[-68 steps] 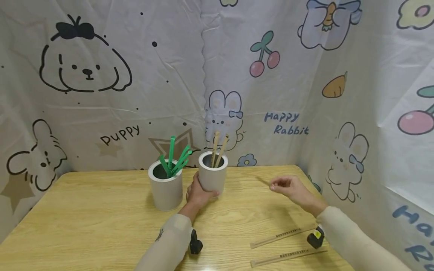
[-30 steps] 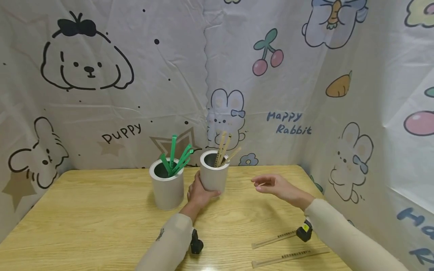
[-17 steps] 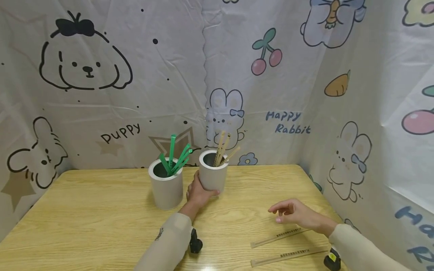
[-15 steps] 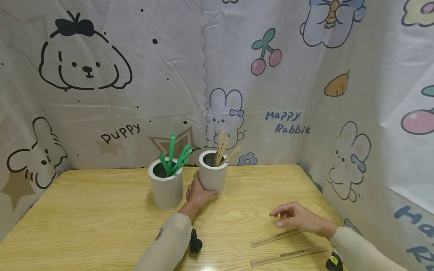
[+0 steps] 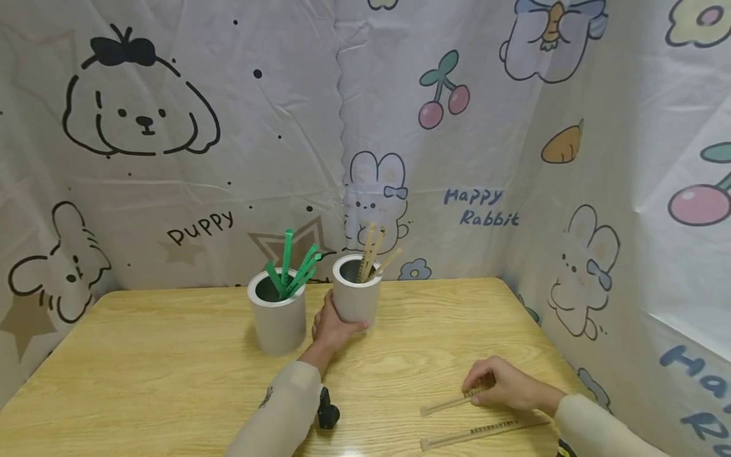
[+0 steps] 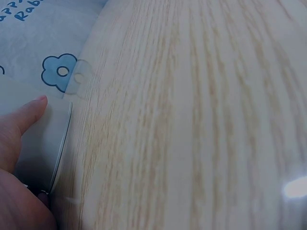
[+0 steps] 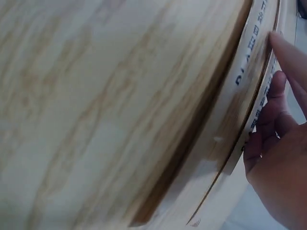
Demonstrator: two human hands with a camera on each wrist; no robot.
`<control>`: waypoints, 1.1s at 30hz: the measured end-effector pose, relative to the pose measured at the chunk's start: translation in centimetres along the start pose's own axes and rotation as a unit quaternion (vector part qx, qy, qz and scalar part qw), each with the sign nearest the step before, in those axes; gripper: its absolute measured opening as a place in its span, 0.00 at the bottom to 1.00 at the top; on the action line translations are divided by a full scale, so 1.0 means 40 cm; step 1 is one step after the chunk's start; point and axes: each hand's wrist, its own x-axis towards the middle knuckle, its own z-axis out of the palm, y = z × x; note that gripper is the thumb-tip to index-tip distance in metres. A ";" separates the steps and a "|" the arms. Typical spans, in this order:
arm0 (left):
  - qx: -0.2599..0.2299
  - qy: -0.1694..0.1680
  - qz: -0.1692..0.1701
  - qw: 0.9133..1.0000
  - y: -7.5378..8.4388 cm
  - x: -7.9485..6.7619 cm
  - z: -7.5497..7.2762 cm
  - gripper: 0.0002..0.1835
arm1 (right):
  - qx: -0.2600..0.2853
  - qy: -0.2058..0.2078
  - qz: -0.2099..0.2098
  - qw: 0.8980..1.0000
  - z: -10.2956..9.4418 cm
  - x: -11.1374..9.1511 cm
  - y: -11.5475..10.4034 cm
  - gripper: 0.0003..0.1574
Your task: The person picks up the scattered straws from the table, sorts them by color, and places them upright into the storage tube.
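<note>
My left hand (image 5: 334, 325) grips the lower part of a white cylindrical cup (image 5: 360, 303), seen also in the left wrist view, where the thumb lies along the cup's wall (image 6: 42, 139). Several tan straws in wrappers (image 5: 368, 255) lean inside that cup, one tilted over the right rim. At the front right, my right hand (image 5: 507, 384) pinches a tan wrapped straw (image 5: 438, 405) lying on the table; its far end is hidden behind the hand. A second tan wrapped straw (image 5: 485, 434) lies nearer. In the right wrist view my fingers (image 7: 277, 86) curl at the printed wrapper.
A second white cup (image 5: 280, 327) with several green sticks (image 5: 290, 270) stands left of the held cup. The wooden table (image 5: 171, 374) ends at a printed curtain (image 5: 274, 171) behind and on the right. Black wrist camera (image 5: 327, 409) sits under the left sleeve.
My right hand let a tan straw drop into the held cup, then came back rightward and down to the farther straw on the table and closed on it. My left hand stayed on the cup.
</note>
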 end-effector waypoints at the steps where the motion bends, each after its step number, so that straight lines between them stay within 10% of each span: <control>1: -0.001 0.001 0.002 1.000 0.001 -0.002 0.000 0.62 | -0.007 0.002 -0.002 1.000 0.002 0.002 -0.001 0.11; 7: -0.005 -0.005 0.004 1.000 0.004 -0.012 -0.001 0.62 | -0.015 0.028 0.026 0.999 -0.008 0.026 -0.041 0.07; 14: -0.008 -0.003 0.009 1.000 0.010 -0.016 -0.006 0.63 | 0.052 0.155 0.024 0.986 -0.073 0.131 -0.211 0.05; 20: -0.009 -0.001 0.007 1.000 0.004 -0.015 -0.006 0.63 | 0.281 0.215 -0.117 0.928 -0.110 0.257 -0.343 0.18; 26: -0.008 0.003 0.010 1.000 0.001 -0.010 -0.004 0.63 | 0.389 0.298 -0.136 0.861 -0.091 0.384 -0.425 0.17; 29: -0.008 0.004 0.010 1.000 0.000 -0.008 -0.004 0.63 | 0.384 0.337 -0.125 0.851 -0.061 0.449 -0.440 0.23; 33: -0.008 0.003 0.010 1.000 0.000 -0.005 -0.006 0.63 | 0.318 0.385 -0.088 0.862 -0.011 0.520 -0.436 0.20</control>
